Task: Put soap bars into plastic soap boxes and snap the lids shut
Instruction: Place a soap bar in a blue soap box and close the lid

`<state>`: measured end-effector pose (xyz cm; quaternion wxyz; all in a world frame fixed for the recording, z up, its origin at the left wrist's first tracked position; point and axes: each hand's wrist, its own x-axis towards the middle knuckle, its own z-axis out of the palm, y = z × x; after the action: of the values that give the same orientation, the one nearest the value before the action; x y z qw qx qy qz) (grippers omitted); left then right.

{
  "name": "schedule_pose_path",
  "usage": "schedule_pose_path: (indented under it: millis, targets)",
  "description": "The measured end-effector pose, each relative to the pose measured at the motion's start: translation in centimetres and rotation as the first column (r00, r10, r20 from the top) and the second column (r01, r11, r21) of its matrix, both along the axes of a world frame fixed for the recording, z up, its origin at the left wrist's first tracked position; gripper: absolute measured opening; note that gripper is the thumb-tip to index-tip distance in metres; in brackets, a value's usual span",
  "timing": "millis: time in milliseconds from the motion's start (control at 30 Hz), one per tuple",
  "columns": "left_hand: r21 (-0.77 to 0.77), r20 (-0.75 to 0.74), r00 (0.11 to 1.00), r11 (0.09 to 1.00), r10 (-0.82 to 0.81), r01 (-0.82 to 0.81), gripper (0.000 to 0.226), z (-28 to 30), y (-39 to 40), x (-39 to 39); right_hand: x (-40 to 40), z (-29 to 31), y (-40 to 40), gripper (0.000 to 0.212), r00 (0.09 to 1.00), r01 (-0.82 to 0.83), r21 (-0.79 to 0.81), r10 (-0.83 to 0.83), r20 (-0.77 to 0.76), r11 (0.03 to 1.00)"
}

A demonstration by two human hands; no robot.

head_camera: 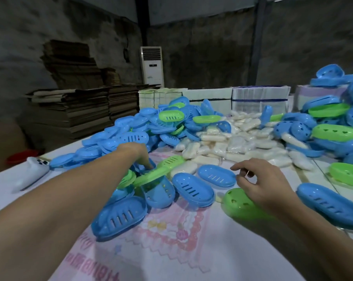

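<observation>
Printed pink cloth covers the desk [171,250]. Left hand [140,153] pinches a slotted green lid [159,171]; right hand [258,183], fingers loosely curled, rests on a glossy green soap box [238,203]. Wrapped oval soap bars [232,147] lie heaped behind.

Table [191,260]: pink-printed cloth [161,236], soap boxes [193,189], wrapped soap bars [238,142].

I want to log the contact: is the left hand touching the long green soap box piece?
Touching. The head view shows the left hand with its fingertips down on the upper edge of the tilted green soap box piece, no gap visible.
</observation>
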<state>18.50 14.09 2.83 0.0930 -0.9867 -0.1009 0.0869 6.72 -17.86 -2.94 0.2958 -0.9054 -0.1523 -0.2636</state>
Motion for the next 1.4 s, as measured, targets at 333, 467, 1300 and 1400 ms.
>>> schedule_pose_path:
  millis: [333,467,1300,1400]
  targets:
    - [-0.481,0.446,0.895,0.846,0.009,0.231,0.028,-1.1,-2.1,0.1,0.4,-0.1,-0.4,0.022,0.999,0.023,0.036,-0.022,-0.022,0.999]
    - [-0.770,0.576,0.781,0.482,0.243,0.418,0.020,-0.1,-5.6,-0.8,0.6,0.0,-1.0,0.023,0.998,0.063,0.107,-0.060,-0.032,0.992]
    - [-0.529,-0.136,0.983,-0.830,-0.121,-0.175,0.042,-2.6,-15.7,-6.6,6.3,0.0,-4.9,0.055,0.817,0.505,-0.316,-0.563,-0.125,0.803]
    - [-0.597,-0.047,0.985,-0.786,-0.167,-0.162,0.031,-2.7,-16.0,-7.0,8.6,0.5,-5.1,0.059,0.777,0.504,-0.402,-0.605,-0.175,0.764]
